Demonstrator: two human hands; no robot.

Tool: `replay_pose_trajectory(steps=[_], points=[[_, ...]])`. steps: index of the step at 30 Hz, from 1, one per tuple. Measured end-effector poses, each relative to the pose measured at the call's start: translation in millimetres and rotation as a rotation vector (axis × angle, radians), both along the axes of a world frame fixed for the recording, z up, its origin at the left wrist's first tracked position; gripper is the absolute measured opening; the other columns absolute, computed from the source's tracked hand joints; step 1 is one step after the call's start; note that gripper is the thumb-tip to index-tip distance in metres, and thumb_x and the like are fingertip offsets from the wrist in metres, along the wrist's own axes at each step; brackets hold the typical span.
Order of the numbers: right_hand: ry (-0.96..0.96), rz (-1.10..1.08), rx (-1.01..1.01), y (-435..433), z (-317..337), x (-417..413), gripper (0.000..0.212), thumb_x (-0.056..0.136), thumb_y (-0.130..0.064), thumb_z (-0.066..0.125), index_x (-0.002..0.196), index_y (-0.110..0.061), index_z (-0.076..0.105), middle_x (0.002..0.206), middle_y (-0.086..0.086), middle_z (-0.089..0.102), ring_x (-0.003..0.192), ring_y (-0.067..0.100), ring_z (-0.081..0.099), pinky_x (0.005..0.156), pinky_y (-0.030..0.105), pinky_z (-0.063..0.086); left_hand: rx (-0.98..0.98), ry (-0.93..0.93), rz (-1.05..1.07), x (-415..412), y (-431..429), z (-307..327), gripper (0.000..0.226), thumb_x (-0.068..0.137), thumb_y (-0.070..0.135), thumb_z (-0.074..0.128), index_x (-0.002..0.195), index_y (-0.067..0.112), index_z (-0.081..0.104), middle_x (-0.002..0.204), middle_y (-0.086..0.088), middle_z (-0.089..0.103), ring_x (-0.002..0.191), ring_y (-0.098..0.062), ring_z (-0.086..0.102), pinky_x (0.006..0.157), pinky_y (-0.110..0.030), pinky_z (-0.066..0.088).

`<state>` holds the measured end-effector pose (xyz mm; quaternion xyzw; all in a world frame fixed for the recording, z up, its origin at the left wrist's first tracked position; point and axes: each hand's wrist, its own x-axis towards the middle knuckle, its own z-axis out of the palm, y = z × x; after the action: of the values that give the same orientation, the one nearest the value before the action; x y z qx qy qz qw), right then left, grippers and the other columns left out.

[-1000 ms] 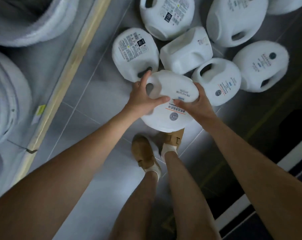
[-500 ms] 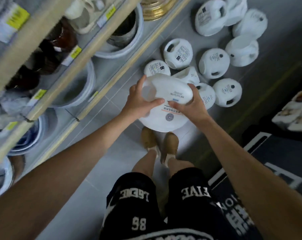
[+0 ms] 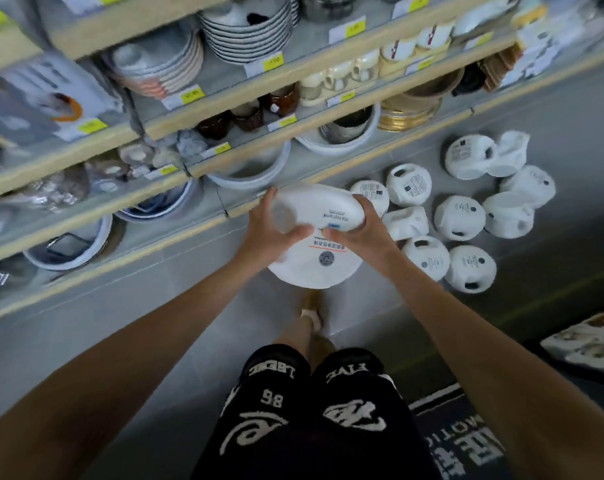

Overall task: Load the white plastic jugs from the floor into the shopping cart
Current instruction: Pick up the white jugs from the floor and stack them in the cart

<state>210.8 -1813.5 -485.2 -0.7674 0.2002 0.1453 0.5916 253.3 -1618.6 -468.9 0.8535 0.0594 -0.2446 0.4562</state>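
1. White plastic jug [image 3: 311, 271], smooth, rounded, labelled: clasped on both sides by left hand [image 3: 271, 233] and right hand [image 3: 361, 233], fingers curled round it, above the grey tiled floor [image 3: 189, 323].
2. Matching moulded jugs [image 3: 459, 218] clustered on floor, right.
3. Wood-edged shelves [image 3: 224, 112] of stacked ceramic bowls [image 3: 248, 29] beyond.

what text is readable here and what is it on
"FIVE", upside down: black shorts
"86", upside down: same shorts
"MOTIO", cut off: dark rug
label on the held jug: too blurred
labels on the floor jugs, yellow shelf tags: too small or blurred
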Motion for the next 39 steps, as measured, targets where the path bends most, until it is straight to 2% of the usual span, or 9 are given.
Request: replay_pose_trajectory(steps=[6, 8, 10, 12, 16, 20, 24, 34, 39], points=[[-0.103, 0.323, 0.023, 78.3, 70.2, 21.2, 0.090, 0.051, -0.043, 0.092, 0.125, -0.023, 0.045, 0.116, -0.001, 0.064, 0.106, 0.016, 0.064, 0.089, 0.044, 0.055, -0.028, -0.170, 0.289, -41.1, 83.3, 64.3, 0.105, 0.059, 0.053, 0.082, 0.145, 0.031, 0.026, 0.144, -0.007, 0.033, 0.132, -0.023, 0.037, 0.105, -0.039, 0.037], [-0.091, 0.430, 0.056, 111.5, 92.9, 33.6, 0.099, 0.055, -0.042, 0.092, 0.135, -0.021, 0.039, 0.120, -0.006, 0.060, 0.108, 0.012, 0.061, 0.086, 0.032, 0.055, -0.024, -0.243, 0.375, -51.6, 118.4, 83.9, 0.114, 0.048, 0.067, 0.078, 0.144, 0.034, 0.027, 0.144, -0.005, 0.037, 0.131, -0.023, 0.041, 0.106, -0.044, 0.039], [-0.070, 0.518, 0.103, 143.3, 118.1, 45.6, 0.081, 0.072, -0.022, 0.085, 0.135, -0.028, 0.035, 0.113, -0.012, 0.056, 0.101, 0.009, 0.058, 0.067, 0.014, 0.051, -0.026, -0.313, 0.466, -63.6, 153.9, 101.4, 0.115, 0.045, 0.072, 0.077, 0.143, 0.037, 0.027, 0.141, -0.004, 0.040, 0.128, -0.023, 0.045, 0.106, -0.047, 0.041], [-0.044, 0.651, 0.129, 174.6, 139.7, 56.8, 0.072, 0.077, -0.014, 0.079, 0.131, -0.033, 0.035, 0.110, -0.011, 0.061, 0.095, 0.010, 0.064, 0.057, 0.015, 0.051, -0.019, -0.348, 0.539, -79.1, 185.0, 119.9, 0.106, 0.057, 0.059, 0.081, 0.144, 0.037, 0.026, 0.141, -0.005, 0.036, 0.129, -0.022, 0.041, 0.107, -0.041, 0.038], [0.005, 0.829, 0.186, 249.6, 173.0, 63.1, 0.092, 0.058, -0.026, 0.091, 0.136, -0.034, 0.042, 0.126, 0.000, 0.062, 0.110, 0.022, 0.064, 0.082, 0.044, 0.057, -0.029, -0.445, 0.632, -103.9, 250.0, 142.6, 0.102, 0.055, 0.060, 0.082, 0.139, 0.043, 0.027, 0.138, 0.000, 0.034, 0.128, -0.020, 0.042, 0.104, -0.037, 0.040], [-0.082, 0.934, 0.145, 331.9, 194.2, 51.4, 0.091, 0.061, -0.027, 0.089, 0.138, -0.030, 0.040, 0.124, -0.001, 0.062, 0.111, 0.022, 0.062, 0.083, 0.042, 0.056, -0.045, -0.479, 0.742, -129.6, 318.7, 151.2, 0.097, 0.066, 0.046, 0.083, 0.143, 0.037, 0.024, 0.141, -0.004, 0.033, 0.122, -0.018, 0.045, 0.101, -0.036, 0.042], [-0.146, 0.995, 0.087, 424.6, 201.7, 40.8, 0.114, 0.042, -0.051, 0.091, 0.140, -0.033, 0.037, 0.125, -0.005, 0.061, 0.110, 0.020, 0.062, 0.090, 0.045, 0.055, -0.084, -0.498, 0.810, -156.2, 398.3, 155.2, 0.101, 0.053, 0.064, 0.083, 0.135, 0.046, 0.027, 0.138, 0.000, 0.039, 0.126, -0.019, 0.045, 0.104, -0.044, 0.042], [-0.204, 1.205, 0.075, 670.9, 211.7, -0.8, 0.097, 0.075, -0.025, 0.080, 0.152, -0.028, 0.020, 0.132, -0.012, 0.047, 0.092, -0.005, 0.052, 0.061, 0.011, 0.046, -0.088, -0.520, 0.933, -221.9, 621.6, 158.9, 0.108, 0.056, 0.063, 0.077, 0.144, 0.043, 0.017, 0.149, -0.001, 0.028, 0.136, -0.018, 0.032, 0.110, -0.049, 0.035], [-0.246, 1.306, 0.028, 774.2, 219.6, -23.9, 0.087, 0.075, -0.026, 0.080, 0.145, -0.028, 0.028, 0.121, -0.011, 0.052, 0.100, 0.009, 0.056, 0.062, 0.015, 0.047, -0.087, -0.528, 0.978, -256.2, 717.1, 165.1, 0.110, 0.049, 0.072, 0.079, 0.139, 0.041, 0.024, 0.142, -0.001, 0.040, 0.130, -0.020, 0.044, 0.105, -0.050, 0.042]])
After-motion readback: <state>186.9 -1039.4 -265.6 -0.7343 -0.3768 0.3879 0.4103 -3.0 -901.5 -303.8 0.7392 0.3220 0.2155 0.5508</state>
